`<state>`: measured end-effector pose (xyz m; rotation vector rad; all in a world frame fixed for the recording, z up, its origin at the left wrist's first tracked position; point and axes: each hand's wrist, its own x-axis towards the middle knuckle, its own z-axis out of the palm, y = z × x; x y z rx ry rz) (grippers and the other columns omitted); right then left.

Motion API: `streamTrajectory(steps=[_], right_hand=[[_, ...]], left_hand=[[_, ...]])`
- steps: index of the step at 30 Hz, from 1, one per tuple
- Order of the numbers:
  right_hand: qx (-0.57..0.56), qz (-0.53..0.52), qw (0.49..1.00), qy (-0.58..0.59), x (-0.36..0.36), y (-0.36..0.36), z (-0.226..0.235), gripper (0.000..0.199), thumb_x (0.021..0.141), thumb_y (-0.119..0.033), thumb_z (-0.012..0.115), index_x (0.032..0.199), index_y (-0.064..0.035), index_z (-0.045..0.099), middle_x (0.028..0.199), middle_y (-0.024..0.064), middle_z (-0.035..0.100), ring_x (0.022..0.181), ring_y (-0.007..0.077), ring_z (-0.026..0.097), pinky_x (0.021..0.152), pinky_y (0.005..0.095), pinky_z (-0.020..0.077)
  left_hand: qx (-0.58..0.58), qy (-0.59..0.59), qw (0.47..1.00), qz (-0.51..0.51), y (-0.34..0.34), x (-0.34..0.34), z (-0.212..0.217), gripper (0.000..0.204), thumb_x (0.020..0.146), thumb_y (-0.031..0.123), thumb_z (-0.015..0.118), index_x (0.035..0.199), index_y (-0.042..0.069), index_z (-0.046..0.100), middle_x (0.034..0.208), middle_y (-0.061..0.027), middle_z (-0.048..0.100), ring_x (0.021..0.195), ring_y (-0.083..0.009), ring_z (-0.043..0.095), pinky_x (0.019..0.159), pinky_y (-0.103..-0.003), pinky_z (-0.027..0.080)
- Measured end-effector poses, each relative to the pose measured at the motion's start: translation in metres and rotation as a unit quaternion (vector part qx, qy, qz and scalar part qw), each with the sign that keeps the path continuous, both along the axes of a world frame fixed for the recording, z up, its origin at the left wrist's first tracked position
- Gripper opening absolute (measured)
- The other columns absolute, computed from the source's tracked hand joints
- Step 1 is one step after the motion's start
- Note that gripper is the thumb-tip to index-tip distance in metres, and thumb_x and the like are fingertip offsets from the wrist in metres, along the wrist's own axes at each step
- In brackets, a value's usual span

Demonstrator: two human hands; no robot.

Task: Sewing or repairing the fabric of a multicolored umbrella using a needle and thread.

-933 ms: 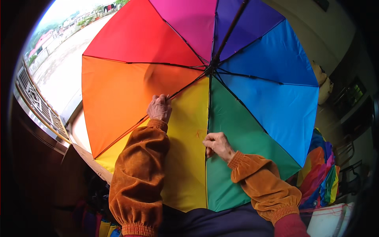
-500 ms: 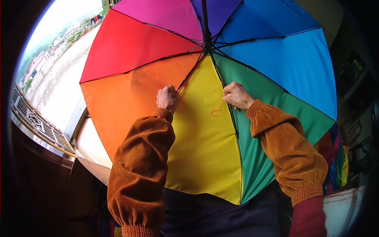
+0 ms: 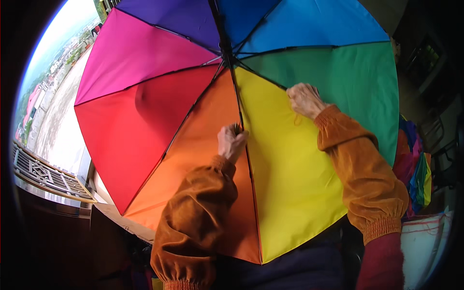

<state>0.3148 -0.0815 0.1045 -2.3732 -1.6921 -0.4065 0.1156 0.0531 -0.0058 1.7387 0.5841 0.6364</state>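
Down below the fingers, dark cloth (image 3: 285, 258) covers the lap, and up past it come two rust-coloured sleeves (image 3: 193, 217), velvety and gathered at the cuffs. Here's the left hand (image 3: 232, 143), fingers curled tight around a small dark piece (image 3: 237, 128) that pokes up at their tips; what it is, I can't tell from here. The right hand (image 3: 304, 100) sits higher, its fingers pinched together with no gap, and look, a loop of orange thread (image 3: 296, 120) hangs just beneath them! And right under both hands, spread wide open with its inside toward us, the rainbow umbrella (image 3: 280, 154): left fingers at the orange-yellow rib (image 3: 252, 179), right fingers at the yellow-green one, bright yellow panel between. Above the left fingertips the ribs meet at the black hub (image 3: 225, 48), the shaft (image 3: 219, 21) rising from it. Well off to the right of the right fingers, a heap of multicoloured fabric (image 3: 413, 174); far left of the left fingers, a metal railing (image 3: 46, 169), then the pale terrace (image 3: 60, 106) and distant buildings.
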Motion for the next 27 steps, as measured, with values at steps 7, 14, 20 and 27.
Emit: streamTrajectory(steps=[7,14,20,27], right_hand=[[0.273,0.030,0.952,0.136,-0.060,-0.024,-0.036,0.010,0.078,-0.010,0.056,0.072,-0.0024,0.053,0.073,0.0137,0.055,0.064,0.0318,0.055,0.056,0.0375,0.0447],[0.079,0.114,0.990,0.003,-0.077,0.022,-0.079,0.015,0.071,-0.003,0.056,0.060,-0.0057,0.047,0.061,0.0101,0.053,0.059,0.0236,0.056,0.053,0.0305,0.0449],[0.099,0.067,0.904,0.410,-0.053,0.068,-0.091,0.029,0.083,-0.018,0.048,0.057,-0.0087,0.038,0.052,-0.0038,0.032,0.043,0.0055,0.034,0.036,0.0250,0.0317],[0.067,0.092,0.930,0.350,-0.047,0.082,-0.131,0.028,0.083,-0.011,0.042,0.056,-0.0088,0.033,0.054,-0.0045,0.026,0.045,0.0048,0.030,0.036,0.0219,0.0330]], left_hand=[[-0.030,0.044,0.999,-0.009,0.002,-0.015,0.020,0.028,0.082,0.022,0.059,0.062,0.009,0.045,0.047,0.0025,0.038,0.035,-0.0063,0.033,0.031,-0.025,0.024],[-0.224,-0.075,0.972,0.019,0.015,0.005,0.019,0.021,0.082,0.021,0.059,0.067,0.006,0.054,0.052,0.0029,0.045,0.039,-0.0044,0.036,0.035,-0.022,0.029],[-0.246,-0.051,0.967,0.039,0.008,0.011,0.028,0.017,0.085,0.019,0.056,0.072,0.009,0.052,0.050,0.0044,0.040,0.035,-0.0035,0.029,0.031,-0.021,0.020],[-0.326,-0.046,0.944,-0.007,0.017,0.007,0.036,0.015,0.086,0.016,0.055,0.073,0.007,0.055,0.054,0.0019,0.046,0.040,-0.0036,0.035,0.034,-0.018,0.025]])
